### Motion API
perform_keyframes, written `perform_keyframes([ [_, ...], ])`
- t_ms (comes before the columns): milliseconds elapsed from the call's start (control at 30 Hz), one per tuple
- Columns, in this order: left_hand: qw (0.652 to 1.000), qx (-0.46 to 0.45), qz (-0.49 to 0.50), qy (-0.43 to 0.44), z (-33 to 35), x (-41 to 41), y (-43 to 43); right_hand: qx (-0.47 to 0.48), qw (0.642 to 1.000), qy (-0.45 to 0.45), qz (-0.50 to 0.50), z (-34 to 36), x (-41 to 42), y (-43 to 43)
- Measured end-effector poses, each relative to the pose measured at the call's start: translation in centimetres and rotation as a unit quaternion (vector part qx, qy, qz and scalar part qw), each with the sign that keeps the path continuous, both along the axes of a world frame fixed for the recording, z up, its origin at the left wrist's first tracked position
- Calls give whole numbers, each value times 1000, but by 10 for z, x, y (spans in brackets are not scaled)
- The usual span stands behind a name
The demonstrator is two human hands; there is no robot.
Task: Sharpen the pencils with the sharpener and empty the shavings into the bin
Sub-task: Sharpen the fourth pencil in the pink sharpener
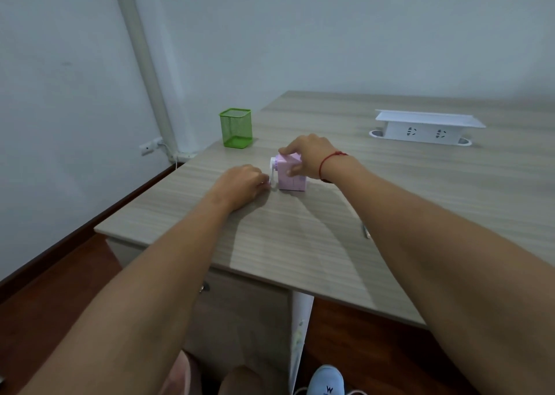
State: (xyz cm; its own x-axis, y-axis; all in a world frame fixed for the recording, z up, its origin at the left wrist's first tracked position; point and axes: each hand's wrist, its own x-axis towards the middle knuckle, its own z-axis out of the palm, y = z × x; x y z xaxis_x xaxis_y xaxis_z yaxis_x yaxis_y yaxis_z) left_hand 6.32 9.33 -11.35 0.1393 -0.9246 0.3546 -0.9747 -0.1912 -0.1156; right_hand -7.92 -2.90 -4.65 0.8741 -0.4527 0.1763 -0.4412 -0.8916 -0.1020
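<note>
A small pink box-shaped sharpener (pixel 290 179) with a white crank on its left side stands on the wooden desk (pixel 300 244). My right hand (pixel 306 157) grips the sharpener's body from above and from the right. My left hand (pixel 243 184) is closed on the knob of the crank at the sharpener's lower left. A pencil tip (pixel 366 232) peeks out from behind my right forearm; the rest of it is hidden. An empty green mesh pencil cup (pixel 236 128) stands at the desk's far left corner.
A white power-socket box (pixel 426 129) sits on the desk at the back right. The desk's left and front edges drop to a dark wooden floor. A white bag or bin liner (pixel 300 334) hangs under the desk near my shoe.
</note>
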Motion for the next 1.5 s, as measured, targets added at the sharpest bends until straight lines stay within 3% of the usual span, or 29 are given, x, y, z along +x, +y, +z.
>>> perform_keyframes([
  [267, 995, 6, 92, -30, 9, 2, -28, -10, 1000, 7, 6, 5, 2, 2],
  [533, 988, -19, 124, 92, 9, 3, -29, 6, 1000, 18, 24, 3, 2, -4],
  [667, 986, 0, 139, 94, 15, 6, -17, 129, 990, -43, 21, -2, -6, 4],
  [767, 985, 18, 147, 92, 14, 7, -8, 163, 986, -20, -13, -1, -15, 6],
  [900, 980, 20, 158, 120, 11, 1, -3, 38, 995, 52, -71, -10, -28, 2],
  [1067, 972, -145, 92, 164, 32, -15, -13, 6, 998, 9, -58, -8, -38, 15],
  [1233, 973, -117, 8, 200, 30, -45, -30, -42, 996, 12, -83, -15, -30, 18],
  [1500, 974, -154, 5, 164, 10, -42, -29, -125, 989, 14, -79, -20, -31, 18],
])
